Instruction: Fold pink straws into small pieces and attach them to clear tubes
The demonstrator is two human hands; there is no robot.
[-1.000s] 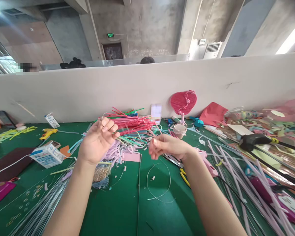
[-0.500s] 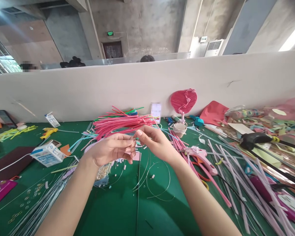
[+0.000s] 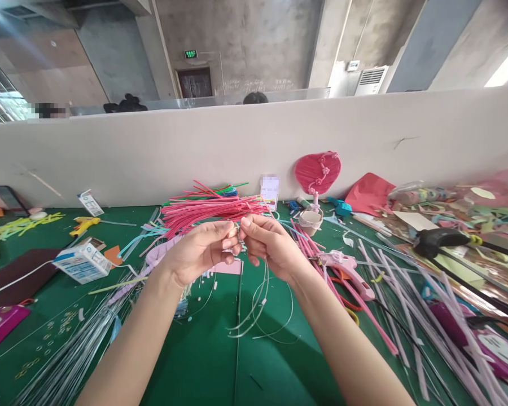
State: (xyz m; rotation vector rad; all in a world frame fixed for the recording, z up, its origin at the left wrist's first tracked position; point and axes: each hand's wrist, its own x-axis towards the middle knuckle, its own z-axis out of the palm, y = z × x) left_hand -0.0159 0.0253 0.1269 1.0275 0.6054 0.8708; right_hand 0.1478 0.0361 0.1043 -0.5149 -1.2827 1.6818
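Note:
My left hand point(image 3: 201, 251) and my right hand point(image 3: 268, 245) meet fingertip to fingertip above the green table point(image 3: 203, 361). Both pinch the top of a thin pale wire point(image 3: 258, 304) that hangs from my fingers in loose loops down to the table. Just behind my hands lies a bundle of red and pink sticks point(image 3: 211, 210). A pink glue gun point(image 3: 347, 272) rests to the right of my right wrist.
A white partition wall point(image 3: 254, 146) closes the back of the table. A small carton point(image 3: 82, 262) and silver wires point(image 3: 68, 355) lie left. Long pale pink sticks point(image 3: 410, 299), a black tool point(image 3: 438, 241), a red heart shape point(image 3: 317, 172) and craft scraps fill the right.
My hands, apart a second ago, have come together. They have taken up the wire, whose loops now hang lifted from the table.

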